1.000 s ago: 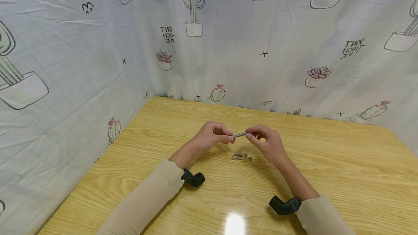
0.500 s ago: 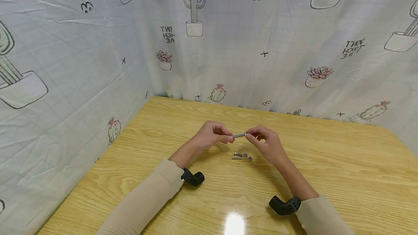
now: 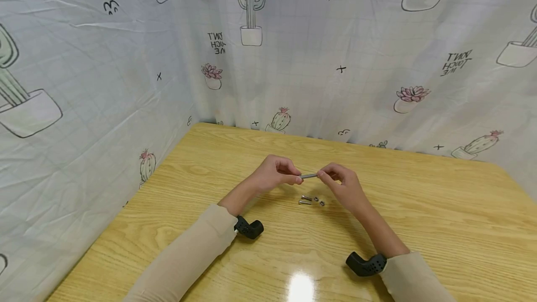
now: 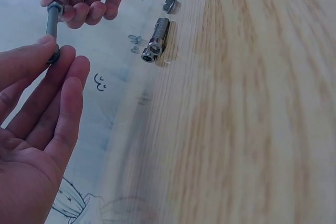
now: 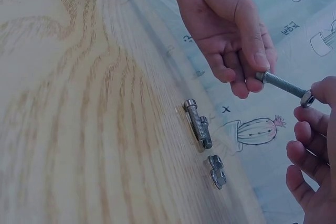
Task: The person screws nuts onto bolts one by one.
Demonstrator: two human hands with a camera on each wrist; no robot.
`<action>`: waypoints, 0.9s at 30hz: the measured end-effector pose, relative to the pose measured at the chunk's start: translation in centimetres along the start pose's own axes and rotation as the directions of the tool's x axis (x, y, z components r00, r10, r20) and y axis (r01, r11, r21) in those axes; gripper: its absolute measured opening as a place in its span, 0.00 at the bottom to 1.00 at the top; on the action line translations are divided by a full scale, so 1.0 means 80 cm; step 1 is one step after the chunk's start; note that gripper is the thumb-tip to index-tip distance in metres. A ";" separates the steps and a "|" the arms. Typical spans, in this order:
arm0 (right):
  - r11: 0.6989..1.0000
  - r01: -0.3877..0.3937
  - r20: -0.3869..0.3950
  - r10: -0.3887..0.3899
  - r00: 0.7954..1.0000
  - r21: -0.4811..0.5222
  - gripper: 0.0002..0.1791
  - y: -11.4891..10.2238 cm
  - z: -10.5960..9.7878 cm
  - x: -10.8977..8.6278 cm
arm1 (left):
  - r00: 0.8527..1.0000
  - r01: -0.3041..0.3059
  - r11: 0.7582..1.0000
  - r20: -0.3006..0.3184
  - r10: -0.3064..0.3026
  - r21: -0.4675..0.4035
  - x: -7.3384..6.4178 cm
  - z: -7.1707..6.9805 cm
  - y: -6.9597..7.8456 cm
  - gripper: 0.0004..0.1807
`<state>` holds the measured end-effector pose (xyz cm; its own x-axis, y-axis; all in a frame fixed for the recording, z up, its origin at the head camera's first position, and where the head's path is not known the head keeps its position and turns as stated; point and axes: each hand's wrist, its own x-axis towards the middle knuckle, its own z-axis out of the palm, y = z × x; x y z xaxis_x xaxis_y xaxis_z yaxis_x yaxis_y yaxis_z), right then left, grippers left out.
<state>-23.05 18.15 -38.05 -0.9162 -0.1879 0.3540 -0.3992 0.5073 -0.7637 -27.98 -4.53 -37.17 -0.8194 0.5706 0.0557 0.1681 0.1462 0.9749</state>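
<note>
My left hand [image 3: 274, 174] pinches a socket-head bolt [image 3: 309, 176] by its head, above the table and nearly level. At the bolt's other end my right hand [image 3: 341, 183] pinches a flange nut [image 5: 307, 98] between thumb and fingertips. In the right wrist view the nut sits at the tip of the threaded shank [image 5: 286, 85]; how far it is threaded on cannot be made out. Below the hands two more bolts [image 3: 305, 202] lie side by side on the table, with two nuts [image 3: 321, 203] just right of them.
The wood-grain table [image 3: 419, 209] spreads around the hands. A white curtain [image 3: 302, 59] with cactus prints hangs behind it and along the left. Black wrist-worn pieces [image 3: 366, 264] sit at both sleeves' ends.
The right fingertips have shifted slightly on the nut, which they now cover more in the head view. The left hand keeps its hold on the bolt. The loose parts have not moved.
</note>
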 end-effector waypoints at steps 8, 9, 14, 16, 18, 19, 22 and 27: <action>0.999 0.007 -0.029 -0.008 1.000 -0.033 0.07 0.001 0.002 0.001 | 1.000 0.016 1.000 -0.021 -0.016 -0.001 -0.001 -0.001 0.001 0.04; 0.999 0.009 -0.031 -0.010 0.999 -0.038 0.07 0.001 0.002 0.001 | 1.000 0.014 1.000 -0.021 -0.014 -0.001 -0.001 -0.001 0.001 0.04; 0.998 0.021 -0.026 -0.022 0.999 -0.051 0.06 0.000 0.002 0.000 | 1.000 0.005 1.000 -0.013 -0.005 0.006 -0.002 -0.001 0.003 0.05; 0.999 0.018 -0.017 -0.018 1.000 -0.039 0.06 0.000 0.002 0.000 | 1.000 0.001 1.000 -0.008 -0.001 0.015 -0.002 -0.001 0.003 0.06; 1.000 0.008 -0.001 -0.008 1.000 -0.021 0.09 0.000 0.001 0.000 | 1.000 -0.002 1.000 -0.003 0.002 0.025 -0.002 -0.001 0.003 0.06; 1.000 0.002 0.008 -0.002 1.000 -0.010 0.11 0.001 0.001 0.000 | 1.000 -0.004 0.999 -0.001 0.004 0.034 -0.002 -0.001 0.003 0.06; 1.000 -0.021 0.034 0.020 0.999 0.013 0.17 0.002 0.002 0.001 | 1.000 -0.013 0.998 0.009 0.013 0.061 -0.002 -0.001 0.002 0.05; 0.997 -0.072 0.041 0.071 0.997 0.028 0.25 0.001 0.004 0.001 | 0.999 -0.037 0.996 0.023 0.035 0.082 -0.001 0.001 0.001 0.04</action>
<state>-23.17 17.91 -38.25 -0.9428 -0.1863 0.2764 -0.3331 0.4955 -0.8022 -27.85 -4.53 -37.09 -0.8000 0.5940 0.0847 0.2426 0.1911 0.9511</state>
